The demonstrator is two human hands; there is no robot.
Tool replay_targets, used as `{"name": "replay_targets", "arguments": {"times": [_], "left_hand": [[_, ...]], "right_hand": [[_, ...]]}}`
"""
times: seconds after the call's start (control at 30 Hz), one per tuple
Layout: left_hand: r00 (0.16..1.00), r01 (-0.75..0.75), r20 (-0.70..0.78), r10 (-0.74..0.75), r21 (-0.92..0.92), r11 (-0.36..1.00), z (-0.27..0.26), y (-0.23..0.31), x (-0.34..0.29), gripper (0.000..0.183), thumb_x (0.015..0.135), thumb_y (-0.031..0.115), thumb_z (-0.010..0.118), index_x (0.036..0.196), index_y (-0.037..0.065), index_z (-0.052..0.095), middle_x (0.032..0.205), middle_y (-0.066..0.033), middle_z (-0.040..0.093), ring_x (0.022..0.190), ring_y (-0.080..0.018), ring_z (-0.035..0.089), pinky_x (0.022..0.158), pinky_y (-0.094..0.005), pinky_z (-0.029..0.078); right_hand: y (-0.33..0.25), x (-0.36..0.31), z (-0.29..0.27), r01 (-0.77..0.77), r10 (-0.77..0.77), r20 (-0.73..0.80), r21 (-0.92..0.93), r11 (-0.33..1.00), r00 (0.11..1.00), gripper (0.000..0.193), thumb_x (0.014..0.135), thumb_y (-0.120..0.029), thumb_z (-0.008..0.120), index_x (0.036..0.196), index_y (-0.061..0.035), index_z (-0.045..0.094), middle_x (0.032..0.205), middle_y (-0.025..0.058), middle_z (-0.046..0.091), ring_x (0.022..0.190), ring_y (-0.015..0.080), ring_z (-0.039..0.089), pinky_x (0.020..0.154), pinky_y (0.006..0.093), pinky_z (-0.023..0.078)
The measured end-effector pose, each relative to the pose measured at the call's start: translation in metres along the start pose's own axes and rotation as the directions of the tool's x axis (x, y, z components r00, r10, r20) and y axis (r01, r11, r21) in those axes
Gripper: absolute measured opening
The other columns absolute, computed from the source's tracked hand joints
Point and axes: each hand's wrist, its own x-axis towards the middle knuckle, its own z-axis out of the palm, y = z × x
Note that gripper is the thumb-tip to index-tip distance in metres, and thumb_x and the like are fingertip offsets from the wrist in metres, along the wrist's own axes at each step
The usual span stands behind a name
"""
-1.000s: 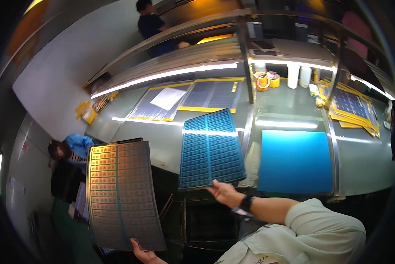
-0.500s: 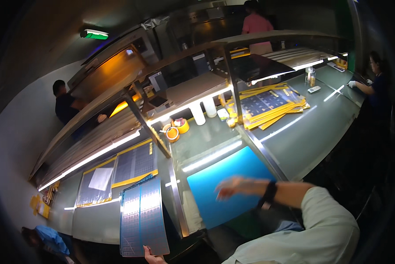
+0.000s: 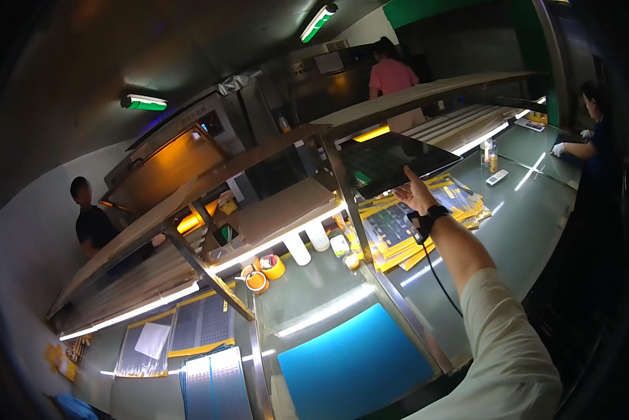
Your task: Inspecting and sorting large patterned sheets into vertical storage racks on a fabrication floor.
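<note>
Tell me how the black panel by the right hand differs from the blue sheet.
The black panel is dark and reflective; the blue sheet is plain bright blue. The black panel is raised above the bench, while the blue sheet lies on it. The right hand is at the black panel's edge; no hand is on the blue sheet. Both are flat.

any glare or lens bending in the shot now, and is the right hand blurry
head view: pale streaks of reflected light on the tabletop, glare washing out the upper part of the patterned sheets; head view: fisheye bending toward the dark rim; head view: right hand looks fairly clear, beside the dark glossy panel
</note>
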Motion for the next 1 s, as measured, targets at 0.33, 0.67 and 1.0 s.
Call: {"name": "replay_targets", "arguments": {"times": [0.33,0.67,1.0], "left_hand": [[0.569,-0.111,-0.428,0.702,0.806,0.581,0.100,0.104,-0.077,0.048,0.087,0.045,0.054,0.101,0.000,0.062,0.090,-0.0158,0.066,0.072,-0.0271,0.061,0.064,-0.0378,0.049],[0.260,-0.833,0.021,0.965,0.511,0.213,0.296,0.191,-0.085,0.023,0.081,0.022,0.063,0.082,-0.002,0.066,0.080,-0.0192,0.065,0.071,-0.0264,0.066,0.062,-0.0336,0.051],[0.226,-0.939,0.437,0.871,0.335,0.075,0.401,0.136,-0.131,0.019,0.081,0.019,0.065,0.091,0.003,0.065,0.093,-0.0138,0.064,0.086,-0.0272,0.063,0.075,-0.0359,0.050]], "right_hand": [[0.021,0.046,-0.034,-0.039,-0.075,0.188,0.539,0.841,0.979,0.010,0.084,-0.002,0.059,0.094,0.0004,0.059,0.098,0.0131,0.063,0.092,0.0242,0.062,0.085,0.0348,0.053],[0.006,-0.080,-0.123,-0.119,-0.075,0.292,0.593,0.797,0.954,0.035,0.088,-0.009,0.057,0.121,0.0009,0.049,0.124,0.0124,0.054,0.116,0.0244,0.050,0.104,0.0379,0.037],[-0.008,-0.259,-0.254,0.040,-0.001,-0.132,0.296,0.954,0.991,0.030,0.088,-0.012,0.058,0.114,0.0015,0.052,0.117,0.0132,0.057,0.107,0.0275,0.055,0.099,0.0413,0.040]]}}
